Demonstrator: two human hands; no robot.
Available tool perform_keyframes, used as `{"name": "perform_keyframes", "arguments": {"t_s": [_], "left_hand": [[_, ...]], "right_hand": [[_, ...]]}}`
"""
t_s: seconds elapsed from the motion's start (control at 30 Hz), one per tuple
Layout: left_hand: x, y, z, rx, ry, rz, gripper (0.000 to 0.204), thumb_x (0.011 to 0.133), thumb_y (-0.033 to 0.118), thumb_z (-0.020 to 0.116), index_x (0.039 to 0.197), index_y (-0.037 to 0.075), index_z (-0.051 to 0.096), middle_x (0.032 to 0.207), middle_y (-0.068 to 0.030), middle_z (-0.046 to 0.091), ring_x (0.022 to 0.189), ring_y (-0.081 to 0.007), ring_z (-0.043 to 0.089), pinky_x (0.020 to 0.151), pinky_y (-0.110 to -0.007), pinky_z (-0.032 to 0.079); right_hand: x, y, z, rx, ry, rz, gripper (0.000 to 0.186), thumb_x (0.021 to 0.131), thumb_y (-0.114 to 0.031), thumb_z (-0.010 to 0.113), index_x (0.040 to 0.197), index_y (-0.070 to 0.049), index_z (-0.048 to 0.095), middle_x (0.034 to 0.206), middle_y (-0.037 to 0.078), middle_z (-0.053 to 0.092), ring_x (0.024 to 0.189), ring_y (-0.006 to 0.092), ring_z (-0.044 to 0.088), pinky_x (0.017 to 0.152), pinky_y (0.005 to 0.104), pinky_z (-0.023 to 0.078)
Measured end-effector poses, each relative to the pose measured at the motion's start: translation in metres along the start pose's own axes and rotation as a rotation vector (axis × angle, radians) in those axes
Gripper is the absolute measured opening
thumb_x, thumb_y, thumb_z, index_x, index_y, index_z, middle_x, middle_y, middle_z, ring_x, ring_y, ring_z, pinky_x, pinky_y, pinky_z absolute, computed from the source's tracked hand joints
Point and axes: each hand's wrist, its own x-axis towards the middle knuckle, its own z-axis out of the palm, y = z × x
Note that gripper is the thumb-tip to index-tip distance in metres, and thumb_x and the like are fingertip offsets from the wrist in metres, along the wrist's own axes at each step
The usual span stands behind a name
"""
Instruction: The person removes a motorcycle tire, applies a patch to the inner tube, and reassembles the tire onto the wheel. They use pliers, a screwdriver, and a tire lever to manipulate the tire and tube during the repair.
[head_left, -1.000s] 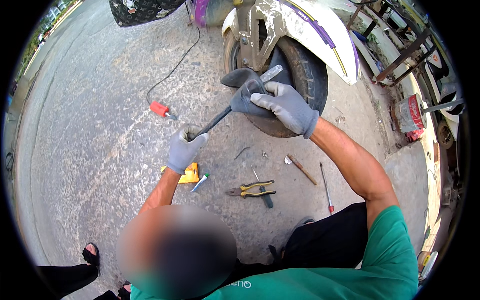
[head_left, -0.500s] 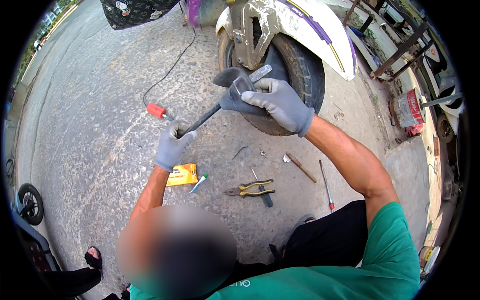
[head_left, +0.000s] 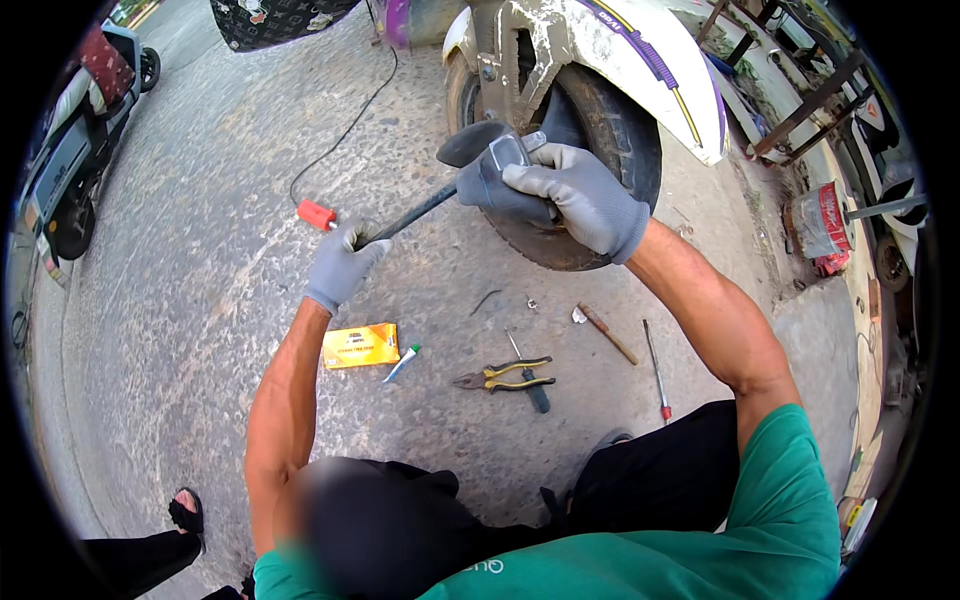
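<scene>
A black rubber inner tube (head_left: 425, 211) is stretched between my two gloved hands, in front of a scooter's front tyre (head_left: 622, 140). My left hand (head_left: 345, 266), in a grey glove, is closed around its narrow, drawn-out end. The grey-gloved right hand (head_left: 585, 200) pinches the wide, folded part, thumb on top. Beside that thumb, a pale rectangular patch (head_left: 508, 151) shows on the rubber. A light-coloured strip pokes out behind the fingers; its kind cannot be made out. One dark rubber flap curls out to the left of the fold.
On the ground lie yellow-black pliers (head_left: 500, 374) across a screwdriver (head_left: 536, 395), a wooden-handled tool (head_left: 607, 333), a long red-ended screwdriver (head_left: 655, 370), a yellow box (head_left: 360, 345), and a small tube (head_left: 402, 363). A red-handled object (head_left: 316, 214) is farther left. A bucket (head_left: 820, 220) stands right.
My right hand has shifted slightly right and tilted the tube's fold, so the pale patch shows more. My left hand keeps its grip. On the left, another scooter has moved farther up the road.
</scene>
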Motion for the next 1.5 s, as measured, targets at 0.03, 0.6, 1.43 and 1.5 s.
{"name": "perform_keyframes", "arguments": {"t_s": [0.03,0.6,1.43,1.5], "left_hand": [[0.002,-0.002,0.0,-0.014,-0.005,-0.019,0.02,0.092,0.016,0.08,0.102,0.004,0.068,0.08,0.0024,0.06,0.072,-0.0063,0.053,0.066,-0.026,0.046],[-0.021,0.005,0.017,0.182,0.341,0.164,0.036,0.094,0.023,0.079,0.123,0.003,0.072,0.111,-0.0096,0.074,0.101,-0.0177,0.07,0.09,-0.032,0.055],[-0.165,0.107,0.254,0.284,-1.049,0.031,0.055,0.096,0.04,0.063,0.143,0.01,0.056,0.111,-0.0238,0.073,0.102,-0.0413,0.071,0.09,-0.049,0.055],[-0.173,0.111,0.265,0.286,-0.889,-0.052,0.049,0.097,0.041,0.062,0.135,0.01,0.06,0.106,-0.0226,0.074,0.097,-0.0404,0.072,0.084,-0.051,0.056]], "right_hand": [[0.003,0.003,-0.005,-0.073,-0.018,0.011,0.037,0.099,-0.029,0.073,0.117,0.004,0.069,0.096,0.004,0.07,0.08,0.0067,0.062,0.07,0.0224,0.051],[0.01,0.039,-0.005,-0.411,0.037,-0.335,0.03,0.102,-0.027,0.068,0.115,-0.001,0.075,0.092,0.006,0.073,0.078,0.01,0.065,0.074,0.0254,0.053],[0.02,0.031,-0.006,-0.392,0.051,-0.313,0.035,0.099,-0.027,0.073,0.119,0.002,0.075,0.101,0.011,0.076,0.086,0.0159,0.069,0.085,0.028,0.054],[0.014,0.026,-0.011,-0.38,0.041,-0.3,0.034,0.098,-0.023,0.073,0.119,0.003,0.075,0.102,0.011,0.076,0.087,0.0155,0.068,0.085,0.0276,0.053]]}}
